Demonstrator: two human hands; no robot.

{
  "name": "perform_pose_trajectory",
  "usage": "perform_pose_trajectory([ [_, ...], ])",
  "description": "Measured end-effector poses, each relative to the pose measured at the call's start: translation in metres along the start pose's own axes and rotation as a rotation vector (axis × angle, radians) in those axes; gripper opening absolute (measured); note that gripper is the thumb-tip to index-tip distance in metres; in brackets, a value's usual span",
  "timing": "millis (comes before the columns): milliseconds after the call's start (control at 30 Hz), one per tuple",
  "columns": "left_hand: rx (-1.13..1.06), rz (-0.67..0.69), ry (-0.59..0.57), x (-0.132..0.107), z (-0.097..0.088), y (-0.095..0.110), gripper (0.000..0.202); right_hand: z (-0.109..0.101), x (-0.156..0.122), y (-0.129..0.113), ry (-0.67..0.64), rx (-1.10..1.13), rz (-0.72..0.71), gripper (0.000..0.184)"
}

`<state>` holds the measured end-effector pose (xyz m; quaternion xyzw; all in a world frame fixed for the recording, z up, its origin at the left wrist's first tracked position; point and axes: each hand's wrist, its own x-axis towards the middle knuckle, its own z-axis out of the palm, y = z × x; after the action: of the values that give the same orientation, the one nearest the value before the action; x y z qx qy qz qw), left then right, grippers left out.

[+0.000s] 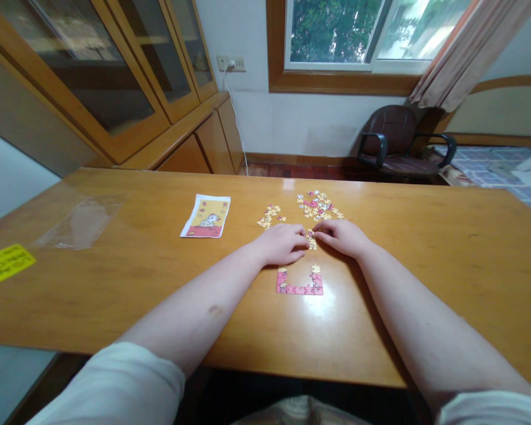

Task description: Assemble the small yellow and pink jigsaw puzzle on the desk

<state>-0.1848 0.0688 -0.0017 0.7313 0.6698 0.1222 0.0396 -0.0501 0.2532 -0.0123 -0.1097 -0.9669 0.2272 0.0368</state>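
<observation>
A few small joined puzzle pieces [312, 242], yellow with a dark pink patch, lie between my hands on the table. My left hand [285, 243] has its fingers curled against their left edge. From the right, my right hand [341, 236] pinches at their upper end with thumb and forefinger. Nearer to me sits a partly joined puzzle border [300, 290], a pink U-shape with yellow pieces at its upper ends; my left hand hides part of its left side.
Beyond my hands lie a heap of loose puzzle pieces [318, 206] and a smaller yellow group [269, 215]. At left are a picture sheet [207, 217], a clear plastic bag [86, 221] and a yellow label [6, 265]. The wooden table [137, 283] ends before a chair [392, 139].
</observation>
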Motion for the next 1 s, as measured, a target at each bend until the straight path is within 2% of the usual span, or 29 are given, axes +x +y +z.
perform_pose_trajectory([
  [200,-0.035,0.008,0.007,0.000,0.001,0.001,0.022,0.000,0.000,-0.001,0.002,0.022,0.000,0.023],
  [267,-0.066,-0.030,0.066,-0.001,0.000,-0.002,0.022,0.000,0.000,0.000,0.014,0.044,0.002,0.024],
  [333,-0.097,-0.161,0.195,-0.002,-0.003,-0.011,0.022,0.000,0.001,0.002,0.046,0.065,0.010,0.025],
  [433,-0.131,-0.522,0.425,-0.009,-0.010,-0.038,0.020,0.002,0.002,0.006,0.098,0.085,0.017,0.029],
  [500,-0.156,-0.745,0.508,-0.015,-0.015,-0.060,0.019,0.004,0.003,0.008,0.110,0.096,0.012,0.030],
  [567,-0.180,-0.890,0.515,-0.022,-0.018,-0.078,0.019,0.005,0.004,0.009,0.117,0.105,0.017,0.031],
  [667,-0.164,-0.926,0.473,-0.029,-0.019,-0.090,0.020,0.005,0.005,0.009,0.133,0.118,0.036,0.032],
  [867,0.036,-0.930,0.271,-0.027,-0.021,-0.075,0.021,0.006,0.005,0.008,0.144,0.125,0.032,0.032],
  [1000,0.062,-0.944,0.217,-0.027,-0.022,-0.071,0.025,0.005,0.005,0.007,0.146,0.126,0.033,0.030],
])
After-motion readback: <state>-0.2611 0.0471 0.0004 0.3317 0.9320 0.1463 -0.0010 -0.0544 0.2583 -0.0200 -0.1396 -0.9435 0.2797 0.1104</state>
